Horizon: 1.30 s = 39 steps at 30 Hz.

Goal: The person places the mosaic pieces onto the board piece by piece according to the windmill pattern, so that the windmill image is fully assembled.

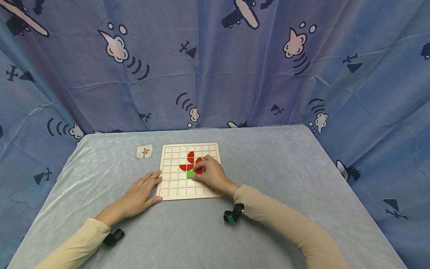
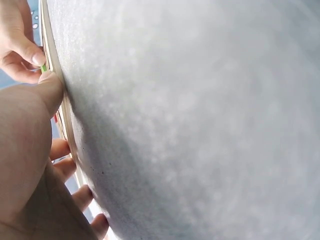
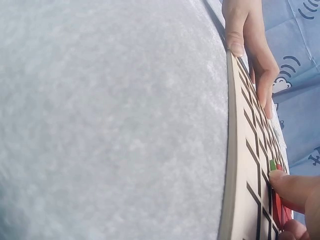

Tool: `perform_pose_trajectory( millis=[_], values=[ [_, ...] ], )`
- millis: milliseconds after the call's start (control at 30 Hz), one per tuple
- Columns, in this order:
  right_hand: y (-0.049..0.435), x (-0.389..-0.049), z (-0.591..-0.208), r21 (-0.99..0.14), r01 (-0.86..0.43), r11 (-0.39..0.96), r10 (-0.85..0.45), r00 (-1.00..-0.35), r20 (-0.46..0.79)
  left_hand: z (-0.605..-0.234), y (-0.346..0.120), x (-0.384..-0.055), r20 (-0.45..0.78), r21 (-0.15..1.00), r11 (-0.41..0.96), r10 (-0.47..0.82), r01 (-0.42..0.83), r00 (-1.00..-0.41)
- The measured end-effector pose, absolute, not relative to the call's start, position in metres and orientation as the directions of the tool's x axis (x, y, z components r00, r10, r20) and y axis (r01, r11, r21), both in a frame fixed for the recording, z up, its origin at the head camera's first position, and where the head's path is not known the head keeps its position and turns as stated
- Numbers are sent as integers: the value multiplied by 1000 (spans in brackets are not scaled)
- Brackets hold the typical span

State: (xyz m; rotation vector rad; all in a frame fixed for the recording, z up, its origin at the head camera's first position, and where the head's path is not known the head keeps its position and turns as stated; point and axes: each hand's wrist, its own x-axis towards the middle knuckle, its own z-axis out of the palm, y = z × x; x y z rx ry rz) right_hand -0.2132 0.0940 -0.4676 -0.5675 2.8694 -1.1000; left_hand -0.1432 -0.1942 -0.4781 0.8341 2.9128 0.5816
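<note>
A wooden grid board lies flat, with several red rounded pieces in its middle cells. Just below them sits a green square tile. My right hand reaches over the board from the right and pinches the green tile at its right side between thumb and fingertips, covering some red pieces. In the right wrist view the thumb meets the green tile. My left hand rests along the board's left edge, fingers spread and thumb at the near left corner.
A small pattern card showing a red figure on a grid lies left of the board's far corner. Pale grey cloth covers the table. A blue printed curtain hangs behind it. Each wrist carries a small black camera.
</note>
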Motion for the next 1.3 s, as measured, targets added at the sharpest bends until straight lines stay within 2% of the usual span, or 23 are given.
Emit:
perform_pose_trajectory(
  millis=[1300],
  values=[
    [95, -213, -467, -652, -346, 675, -351, -927, 129, -476, -193, -142, 43, 368, 785, 522, 499, -852]
  ],
)
